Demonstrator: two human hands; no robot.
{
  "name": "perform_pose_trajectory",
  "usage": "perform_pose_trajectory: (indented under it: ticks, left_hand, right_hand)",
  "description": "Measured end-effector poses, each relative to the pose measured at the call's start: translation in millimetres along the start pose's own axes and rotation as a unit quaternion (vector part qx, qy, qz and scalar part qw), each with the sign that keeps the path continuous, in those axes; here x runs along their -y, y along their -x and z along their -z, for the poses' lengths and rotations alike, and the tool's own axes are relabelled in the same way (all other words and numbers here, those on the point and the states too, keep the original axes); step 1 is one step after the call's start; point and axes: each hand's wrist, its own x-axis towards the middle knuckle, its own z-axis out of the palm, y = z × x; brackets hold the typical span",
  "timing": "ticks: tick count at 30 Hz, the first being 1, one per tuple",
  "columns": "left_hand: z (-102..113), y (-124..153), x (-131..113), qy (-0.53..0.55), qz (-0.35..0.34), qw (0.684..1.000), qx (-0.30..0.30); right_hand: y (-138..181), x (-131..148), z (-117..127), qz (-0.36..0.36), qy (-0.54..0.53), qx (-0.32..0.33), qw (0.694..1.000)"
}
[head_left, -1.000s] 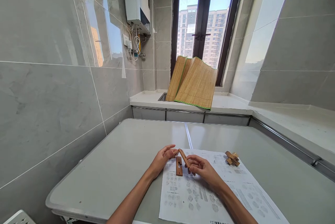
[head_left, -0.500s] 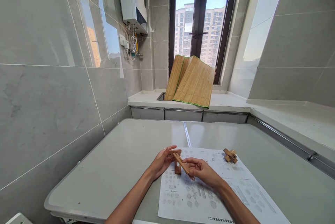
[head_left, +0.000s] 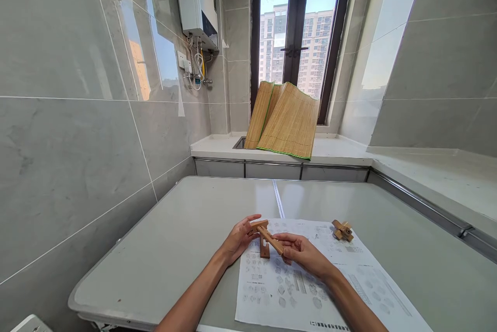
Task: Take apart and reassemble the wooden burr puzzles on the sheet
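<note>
My left hand [head_left: 239, 239] is closed on a notched wooden puzzle piece [head_left: 258, 224], its index finger stretched along the top. A second wooden puzzle piece [head_left: 271, 240], long and slanting, is pinched in my right hand [head_left: 301, 253]; its upper left end meets the piece in my left hand. Below them a third, darker wooden piece [head_left: 264, 250] points down toward the paper; whether it touches the sheet I cannot tell. Off to the right, an interlocked wooden puzzle [head_left: 342, 230] of crossed pieces rests on the printed sheet [head_left: 279, 311].
A pale folding table [head_left: 155, 259] with a centre seam carries the sheet. Behind it runs a white ledge [head_left: 221, 154] with a folded bamboo mat [head_left: 289, 125] leaning before the window [head_left: 295, 21]. A water heater [head_left: 196, 0] hangs on the tiled wall at left.
The piece in my right hand has turned slightly, its lower end now a little higher and further right. My left hand stays almost in place.
</note>
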Motion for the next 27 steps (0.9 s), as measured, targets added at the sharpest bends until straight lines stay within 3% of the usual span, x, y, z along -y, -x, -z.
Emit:
perform_pose_trajectory:
  ticks: [23,27]
  left_hand:
    - [-3.8,2.3,-8.1,-0.002,0.033,0.999,0.015]
    - [-4.5,1.5,-7.9,0.009,0.02,0.999,-0.023]
  right_hand:
    - [4.3,6.1,-0.8,0.016,0.006,0.02,1.0]
    - [5.9,9.9,-1.6,0.022,-0.027,0.013,0.999]
